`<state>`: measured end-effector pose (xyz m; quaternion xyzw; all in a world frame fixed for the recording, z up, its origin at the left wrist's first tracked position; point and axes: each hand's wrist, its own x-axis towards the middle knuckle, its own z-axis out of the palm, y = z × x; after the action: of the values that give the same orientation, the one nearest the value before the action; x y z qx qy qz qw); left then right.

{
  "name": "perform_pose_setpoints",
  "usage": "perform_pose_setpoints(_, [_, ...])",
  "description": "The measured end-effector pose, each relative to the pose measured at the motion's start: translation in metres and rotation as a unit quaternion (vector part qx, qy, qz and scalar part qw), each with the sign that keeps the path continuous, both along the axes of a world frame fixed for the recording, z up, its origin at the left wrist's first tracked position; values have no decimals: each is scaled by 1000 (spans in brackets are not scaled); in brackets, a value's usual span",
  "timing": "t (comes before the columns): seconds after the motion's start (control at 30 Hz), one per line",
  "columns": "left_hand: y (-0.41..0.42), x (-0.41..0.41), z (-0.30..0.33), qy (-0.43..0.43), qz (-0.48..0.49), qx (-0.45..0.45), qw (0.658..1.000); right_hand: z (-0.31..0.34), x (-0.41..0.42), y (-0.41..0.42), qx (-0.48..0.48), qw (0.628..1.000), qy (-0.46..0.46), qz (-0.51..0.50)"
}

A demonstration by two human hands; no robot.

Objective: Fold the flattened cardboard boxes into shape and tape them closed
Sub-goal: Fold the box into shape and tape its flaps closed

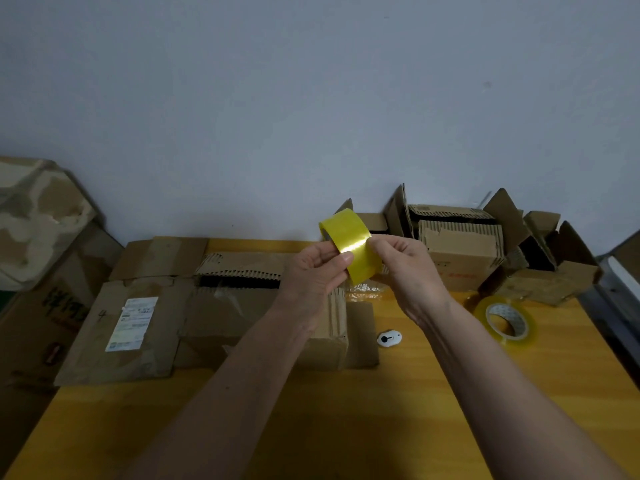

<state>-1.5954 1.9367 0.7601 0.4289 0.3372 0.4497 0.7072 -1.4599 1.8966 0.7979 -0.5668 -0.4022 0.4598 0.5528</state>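
Observation:
A yellow tape roll (348, 242) is held up above the table between both hands. My left hand (313, 271) grips it from the left, thumb pressed on its outer face. My right hand (403, 263) pinches its right side with fingertips. Below them a brown cardboard box (242, 317) lies on the yellow table (346, 410), its top flaps ragged with a dark gap between them. A flap with a white label (130, 323) spreads to the left.
A second, clear tape roll (505, 322) lies at the right. A small white cutter (389, 338) sits beside the box. Several opened boxes (460, 244) crowd the back right corner. More cartons (38, 258) stand off the table's left edge.

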Motion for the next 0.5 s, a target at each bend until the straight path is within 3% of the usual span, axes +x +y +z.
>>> perform_pose_setpoints(0.5, [4, 1, 3, 14, 6, -20, 1000, 0, 9, -1, 1, 998, 29, 63])
